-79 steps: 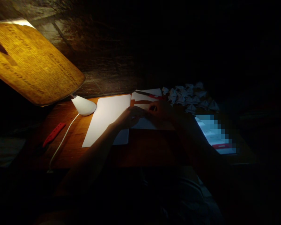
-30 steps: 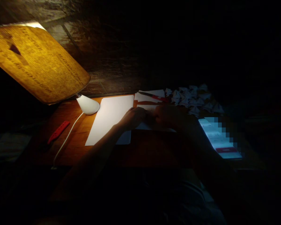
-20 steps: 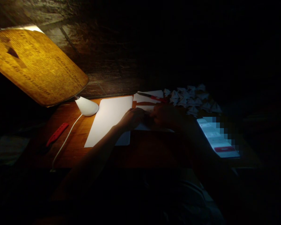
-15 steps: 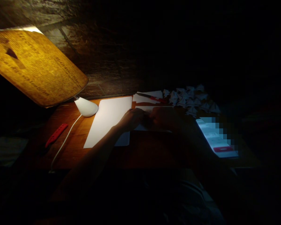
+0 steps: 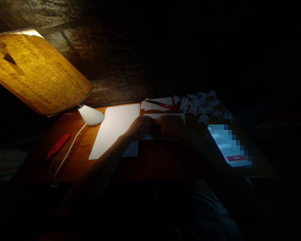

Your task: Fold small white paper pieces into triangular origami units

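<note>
The scene is very dark, lit by a small lamp. My left hand (image 5: 139, 128) and my right hand (image 5: 171, 126) rest close together on a small white sheet of paper (image 5: 165, 117) lying on the wooden table (image 5: 160, 160). Both hands have their fingers curled and pressed onto the paper, pinching it between them. A larger white sheet (image 5: 114, 129) lies just left of my left hand, partly under my forearm. Cut white paper strips (image 5: 155, 103) lie behind the hands.
A heap of several folded white paper pieces (image 5: 203, 105) sits at the back right. A lit phone (image 5: 228, 145) lies to the right. A white lamp base (image 5: 90, 115) with cord and a yellow printed shade (image 5: 35, 72) stand at left. A red tool (image 5: 57, 146) lies far left.
My hands have stayed on the small sheet, working closer together; more of the sheet's far edge shows behind them now. The view shifted slightly.
</note>
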{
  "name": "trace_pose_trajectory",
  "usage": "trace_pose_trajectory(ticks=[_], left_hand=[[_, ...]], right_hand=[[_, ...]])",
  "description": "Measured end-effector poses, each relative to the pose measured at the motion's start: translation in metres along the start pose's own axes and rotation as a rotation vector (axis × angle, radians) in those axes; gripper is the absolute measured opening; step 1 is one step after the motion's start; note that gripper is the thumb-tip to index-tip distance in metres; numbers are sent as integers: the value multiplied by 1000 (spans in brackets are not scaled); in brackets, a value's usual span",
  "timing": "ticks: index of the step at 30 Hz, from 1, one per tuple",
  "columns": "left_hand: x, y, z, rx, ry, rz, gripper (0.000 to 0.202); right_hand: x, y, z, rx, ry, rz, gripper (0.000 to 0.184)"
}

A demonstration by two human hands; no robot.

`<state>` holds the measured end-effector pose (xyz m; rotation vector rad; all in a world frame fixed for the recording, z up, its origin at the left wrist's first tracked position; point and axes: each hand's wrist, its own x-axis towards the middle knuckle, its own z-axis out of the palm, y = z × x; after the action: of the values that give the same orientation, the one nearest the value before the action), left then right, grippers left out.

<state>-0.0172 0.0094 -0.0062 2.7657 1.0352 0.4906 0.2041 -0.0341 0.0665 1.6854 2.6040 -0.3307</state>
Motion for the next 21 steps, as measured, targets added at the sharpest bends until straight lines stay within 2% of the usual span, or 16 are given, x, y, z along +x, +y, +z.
trace_pose_trajectory(ticks=[6,13,21], left_hand=[[0,3,-3,-23,12,22,20],[-2,3,-3,-68,63,54,25],[0,2,-4,-65,51,61,25]], right_hand=[[-7,8,-1,-10,68,15,34],[-6,9,-6,19,-2,55,37],[-2,12,-5,137,-58,96,40]])
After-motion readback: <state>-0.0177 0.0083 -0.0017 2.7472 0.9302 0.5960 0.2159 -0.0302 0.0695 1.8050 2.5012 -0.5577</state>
